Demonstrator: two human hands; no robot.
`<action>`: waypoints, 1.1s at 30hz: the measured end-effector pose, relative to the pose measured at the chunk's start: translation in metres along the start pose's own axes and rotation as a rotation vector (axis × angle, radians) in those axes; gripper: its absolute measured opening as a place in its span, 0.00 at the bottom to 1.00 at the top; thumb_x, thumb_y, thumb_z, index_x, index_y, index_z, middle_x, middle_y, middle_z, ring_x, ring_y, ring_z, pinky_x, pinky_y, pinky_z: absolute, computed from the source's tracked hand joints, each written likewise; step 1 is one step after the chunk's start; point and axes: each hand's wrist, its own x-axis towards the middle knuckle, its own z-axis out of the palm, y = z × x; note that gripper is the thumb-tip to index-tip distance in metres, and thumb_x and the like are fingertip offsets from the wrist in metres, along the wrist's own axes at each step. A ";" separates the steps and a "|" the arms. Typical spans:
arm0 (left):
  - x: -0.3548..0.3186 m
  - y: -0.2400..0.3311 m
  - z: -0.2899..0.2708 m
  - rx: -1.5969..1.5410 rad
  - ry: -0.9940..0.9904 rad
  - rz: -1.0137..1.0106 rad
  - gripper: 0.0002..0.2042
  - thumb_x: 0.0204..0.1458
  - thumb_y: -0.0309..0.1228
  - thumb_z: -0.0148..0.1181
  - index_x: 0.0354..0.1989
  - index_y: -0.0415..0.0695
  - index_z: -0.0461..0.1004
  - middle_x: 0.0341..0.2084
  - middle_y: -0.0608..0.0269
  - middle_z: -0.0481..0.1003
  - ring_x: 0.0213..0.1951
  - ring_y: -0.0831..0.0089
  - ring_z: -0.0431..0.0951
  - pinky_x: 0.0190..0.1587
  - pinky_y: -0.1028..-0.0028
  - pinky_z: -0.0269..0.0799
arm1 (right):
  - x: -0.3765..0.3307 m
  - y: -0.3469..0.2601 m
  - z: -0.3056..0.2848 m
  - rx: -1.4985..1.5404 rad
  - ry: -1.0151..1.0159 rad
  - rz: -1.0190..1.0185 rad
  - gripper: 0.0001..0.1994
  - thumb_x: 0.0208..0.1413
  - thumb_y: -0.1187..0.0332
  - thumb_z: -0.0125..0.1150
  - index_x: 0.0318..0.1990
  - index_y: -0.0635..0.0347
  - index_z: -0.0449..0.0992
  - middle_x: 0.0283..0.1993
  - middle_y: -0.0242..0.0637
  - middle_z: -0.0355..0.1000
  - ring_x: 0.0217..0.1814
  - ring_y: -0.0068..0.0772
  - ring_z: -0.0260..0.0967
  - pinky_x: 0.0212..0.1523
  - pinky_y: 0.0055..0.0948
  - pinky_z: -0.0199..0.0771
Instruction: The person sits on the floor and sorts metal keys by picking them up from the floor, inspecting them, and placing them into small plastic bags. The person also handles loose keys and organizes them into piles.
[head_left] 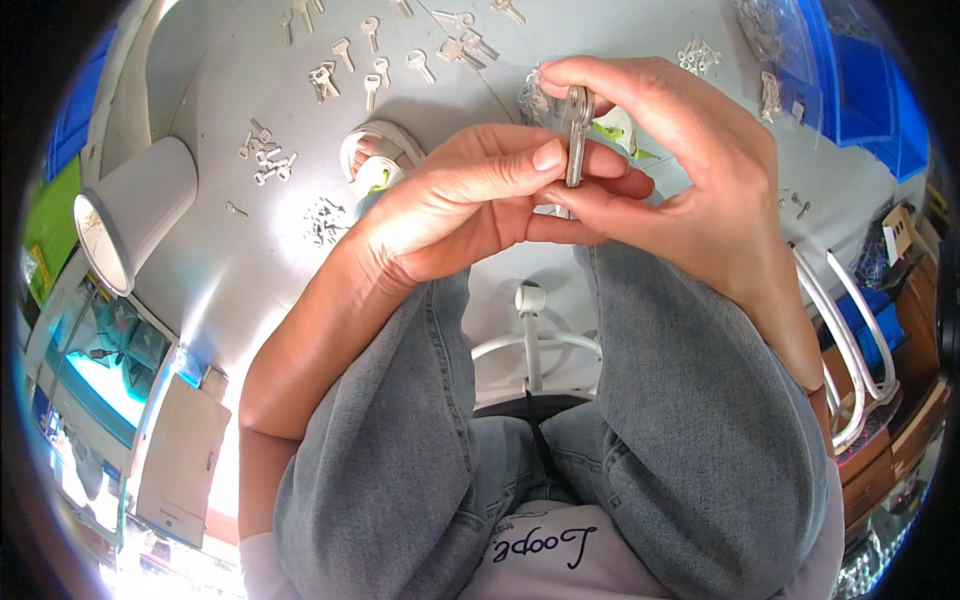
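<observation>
A small stack of silver metal keys (576, 135) stands upright between both hands, above my knees. My left hand (470, 205) pinches the lower part of the keys with thumb and fingers. My right hand (680, 165) curves over them, fingertips on the heads at the top and thumb at the bottom. Many more loose silver keys (345, 70) lie scattered on the grey floor (230, 250) beyond the hands. A clear plastic bag (535, 95) shows just behind the held keys.
I sit with grey jeans (650, 420) over a white stool frame (530, 340). A white sandal (375, 150) is on the floor. A white cylinder (130, 215) lies left. Blue bins (860, 90) stand at right, white tubing (850, 340) beside my right knee.
</observation>
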 end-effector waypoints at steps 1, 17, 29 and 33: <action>0.000 0.000 0.001 0.020 0.026 0.003 0.20 0.51 0.39 0.50 0.45 0.34 0.67 0.43 0.51 0.69 0.48 0.64 0.68 0.52 0.64 0.61 | 0.001 -0.001 0.000 -0.019 0.017 -0.016 0.21 0.31 0.77 0.64 0.40 0.58 0.72 0.36 0.35 0.71 0.38 0.31 0.70 0.37 0.25 0.70; 0.003 0.001 0.020 0.360 0.351 0.182 0.13 0.49 0.31 0.54 0.37 0.30 0.71 0.31 0.51 0.74 0.35 0.70 0.75 0.41 0.75 0.71 | -0.002 0.003 0.002 -0.143 0.064 -0.063 0.22 0.29 0.79 0.64 0.40 0.58 0.72 0.36 0.36 0.71 0.37 0.32 0.70 0.35 0.26 0.71; 0.004 0.001 0.017 0.292 0.491 0.132 0.28 0.52 0.46 0.34 0.41 0.29 0.68 0.37 0.46 0.71 0.41 0.59 0.72 0.49 0.62 0.63 | -0.005 0.005 0.003 -0.042 -0.002 0.073 0.22 0.31 0.76 0.65 0.42 0.58 0.72 0.38 0.35 0.71 0.39 0.28 0.70 0.38 0.23 0.70; 0.000 0.005 0.015 0.345 0.342 0.121 0.18 0.53 0.37 0.44 0.39 0.30 0.68 0.37 0.49 0.71 0.44 0.64 0.71 0.49 0.66 0.65 | -0.009 0.015 0.006 0.016 0.009 0.062 0.23 0.32 0.75 0.66 0.42 0.59 0.71 0.39 0.35 0.71 0.41 0.27 0.69 0.40 0.24 0.69</action>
